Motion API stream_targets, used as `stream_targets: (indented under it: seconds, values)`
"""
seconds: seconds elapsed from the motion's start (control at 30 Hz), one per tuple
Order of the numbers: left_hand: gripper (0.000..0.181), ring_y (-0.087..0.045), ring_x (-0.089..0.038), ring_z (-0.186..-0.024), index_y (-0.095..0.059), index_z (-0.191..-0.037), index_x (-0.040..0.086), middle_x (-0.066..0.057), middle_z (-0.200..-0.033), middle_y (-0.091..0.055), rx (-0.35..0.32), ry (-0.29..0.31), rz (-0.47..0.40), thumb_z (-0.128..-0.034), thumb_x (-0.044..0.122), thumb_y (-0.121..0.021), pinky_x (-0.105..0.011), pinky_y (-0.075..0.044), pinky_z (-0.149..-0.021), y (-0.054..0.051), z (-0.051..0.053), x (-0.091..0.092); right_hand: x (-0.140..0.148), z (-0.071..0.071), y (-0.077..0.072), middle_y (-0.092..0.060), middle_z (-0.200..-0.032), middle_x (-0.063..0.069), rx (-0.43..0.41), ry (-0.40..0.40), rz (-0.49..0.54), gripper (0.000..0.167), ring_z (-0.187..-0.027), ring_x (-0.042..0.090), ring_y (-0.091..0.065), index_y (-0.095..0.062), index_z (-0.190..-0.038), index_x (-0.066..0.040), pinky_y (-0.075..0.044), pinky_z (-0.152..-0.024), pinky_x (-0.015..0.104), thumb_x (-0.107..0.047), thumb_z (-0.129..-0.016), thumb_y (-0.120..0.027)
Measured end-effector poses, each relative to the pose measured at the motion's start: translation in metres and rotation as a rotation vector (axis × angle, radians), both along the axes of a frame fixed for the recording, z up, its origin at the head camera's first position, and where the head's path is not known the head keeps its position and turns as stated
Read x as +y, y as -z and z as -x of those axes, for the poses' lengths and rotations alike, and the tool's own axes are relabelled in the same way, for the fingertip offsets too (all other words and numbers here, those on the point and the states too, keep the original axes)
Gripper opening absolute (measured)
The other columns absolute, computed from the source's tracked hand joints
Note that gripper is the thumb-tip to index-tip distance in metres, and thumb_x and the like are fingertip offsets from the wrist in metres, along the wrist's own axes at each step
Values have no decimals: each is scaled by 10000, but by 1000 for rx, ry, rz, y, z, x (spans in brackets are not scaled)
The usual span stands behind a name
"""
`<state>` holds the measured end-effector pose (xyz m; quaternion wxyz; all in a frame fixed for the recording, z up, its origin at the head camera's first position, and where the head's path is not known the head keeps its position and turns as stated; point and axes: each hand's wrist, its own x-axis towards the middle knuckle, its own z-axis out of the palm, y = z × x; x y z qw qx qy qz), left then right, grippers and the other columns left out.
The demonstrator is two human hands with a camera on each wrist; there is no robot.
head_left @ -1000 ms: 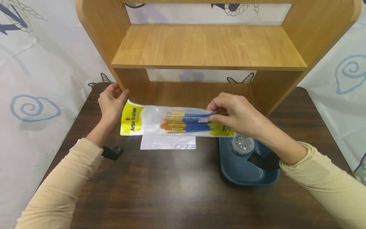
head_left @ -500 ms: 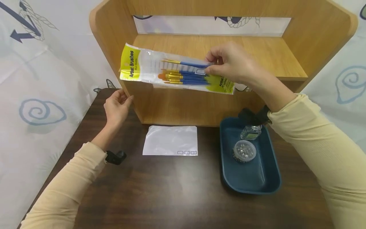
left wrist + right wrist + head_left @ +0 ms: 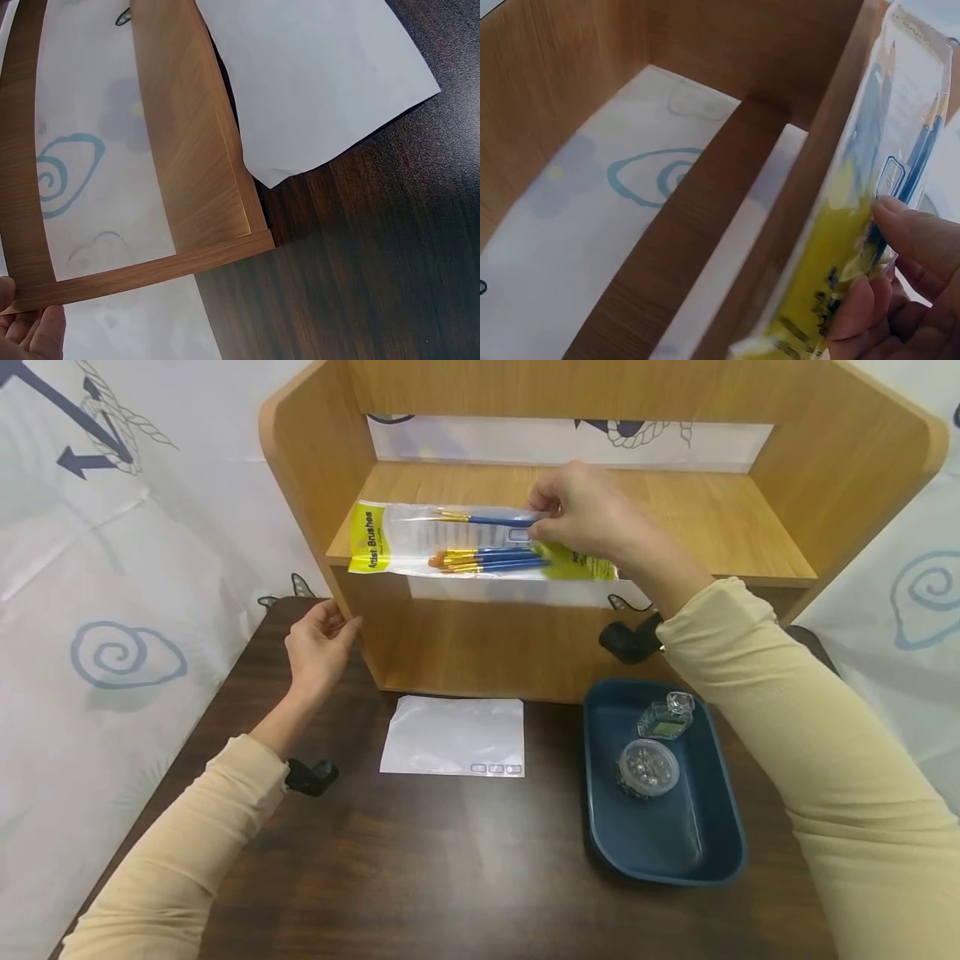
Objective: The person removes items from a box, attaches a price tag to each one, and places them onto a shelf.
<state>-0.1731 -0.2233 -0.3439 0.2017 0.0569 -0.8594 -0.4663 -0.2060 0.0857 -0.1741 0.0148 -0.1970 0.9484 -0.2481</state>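
My right hand (image 3: 592, 518) pinches a clear and yellow packet of paintbrushes (image 3: 487, 539), labelled "Artist Brushes", near its right end. The packet lies level across the front of the middle board of a wooden shelf (image 3: 690, 514). Blue handles and gold ferrules show through the plastic. In the right wrist view my thumb presses on the face of the packet (image 3: 877, 150) while the fingers curl behind it. My left hand (image 3: 318, 643) grips the front edge of the shelf's left side panel, thumb and fingers on opposite faces, as the left wrist view confirms at the panel (image 3: 150, 274).
A white sheet (image 3: 453, 737) with small printed boxes lies on the dark table (image 3: 450, 868) before the shelf. To its right stands a blue tray (image 3: 660, 852) holding a glass bottle (image 3: 666, 717) and a round clear-lidded tub (image 3: 647, 768). Patterned white cloth (image 3: 127, 652) hangs behind.
My right hand has raised the packet from the lower compartment's level to the middle board, then levelled it. My left hand keeps its grip on the panel; the head view has shifted.
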Motion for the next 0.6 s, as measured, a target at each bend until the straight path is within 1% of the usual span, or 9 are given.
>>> stream_targets:
  seconds: [0.1,0.27,0.43,0.6]
  values:
    - [319,-639,-232,-1057,-598,-1187,-13,-153,-1157,-655,15,6,-7,-900,123,-617,-252,-519,-827,3,2,-1,-3,5,5,-658,-1049,138,33,20,-2,195,-828,183,-493,-651,-1054,-8,-377,-755,291,-96,-880,-636]
    - [316,-636,-243,-1062,-595,-1184,-25,-168,-1156,-651,17,5,-9,-899,111,-615,-246,-515,-834,4,3,-1,-7,13,10,-668,-1067,133,48,56,23,200,-917,192,-524,-655,-1059,-5,-384,-881,326,-77,-873,-638]
    - [308,-640,-258,-1051,-597,-1174,-31,-181,-1149,-651,17,0,-10,-891,89,-622,-246,-517,-825,5,3,-2,-10,17,14,-671,-1054,117,55,68,44,209,-921,188,-524,-660,-1066,-13,-391,-892,324,-82,-870,-640]
    - [313,-638,-256,-1055,-592,-1180,-32,-179,-1157,-648,11,-2,2,-894,93,-620,-260,-516,-833,5,2,-2,-14,19,17,-658,-1110,123,43,78,73,245,-993,203,-535,-650,-1114,-7,-395,-938,335,-81,-881,-628]
